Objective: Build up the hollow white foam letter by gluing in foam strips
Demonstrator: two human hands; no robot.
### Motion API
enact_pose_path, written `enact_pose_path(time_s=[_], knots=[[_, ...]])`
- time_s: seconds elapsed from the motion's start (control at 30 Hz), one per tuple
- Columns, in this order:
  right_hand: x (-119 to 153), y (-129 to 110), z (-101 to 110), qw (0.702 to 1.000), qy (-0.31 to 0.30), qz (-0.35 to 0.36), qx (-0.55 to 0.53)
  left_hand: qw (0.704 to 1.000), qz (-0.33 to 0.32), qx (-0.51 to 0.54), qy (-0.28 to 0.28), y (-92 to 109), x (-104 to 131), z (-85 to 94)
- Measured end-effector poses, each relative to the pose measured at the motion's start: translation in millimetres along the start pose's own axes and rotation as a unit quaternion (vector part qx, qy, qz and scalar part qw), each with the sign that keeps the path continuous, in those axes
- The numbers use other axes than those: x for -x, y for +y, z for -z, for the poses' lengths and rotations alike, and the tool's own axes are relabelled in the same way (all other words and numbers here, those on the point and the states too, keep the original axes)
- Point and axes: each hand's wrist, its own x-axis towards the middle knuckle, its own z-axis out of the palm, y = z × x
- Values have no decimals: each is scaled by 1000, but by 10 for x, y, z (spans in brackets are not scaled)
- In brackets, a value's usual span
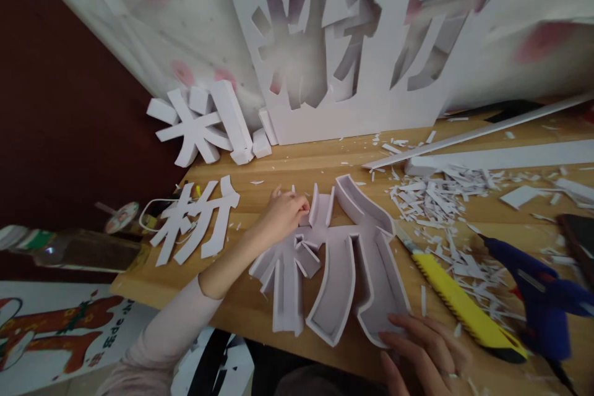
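A white foam Chinese character (341,284), hollow with raised walls and its open side up, lies on the wooden table in front of me. My left hand (285,210) reaches over its upper left part, fingers curled and pressed together at a short wall there. What lies between those fingertips is hidden. At the lower right corner of the character my right hand (424,352) touches the wall with its fingertips, fingers apart. A ring shows on one finger. Just right of the character lies a yellow utility knife (466,303), its blade pointing away toward the scraps.
A blue glue gun (538,284) lies at the right, near piled white foam scraps (440,198). Flat cut-out character (197,216) and bottle (83,249) are at left. Behind stand a finished raised character (199,127) and a foam board (320,120) with cut-outs. Long strips (510,154) lie back right.
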Motion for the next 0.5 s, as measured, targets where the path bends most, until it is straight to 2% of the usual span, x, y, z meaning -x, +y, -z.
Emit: enact_pose_path(time_s=[0.2, 0.4, 0.5], knots=[[-89, -53, -30, 999, -8, 39, 29, 998, -2, 13, -65, -39, -48, 130], [-128, -104, -39, 999, 0, 37, 40, 991, -29, 38, -128, -109, -155, 257], [-123, -109, -47, 999, 1, 31, 42, 988, -33, 51, -140, -97, -182, 276]])
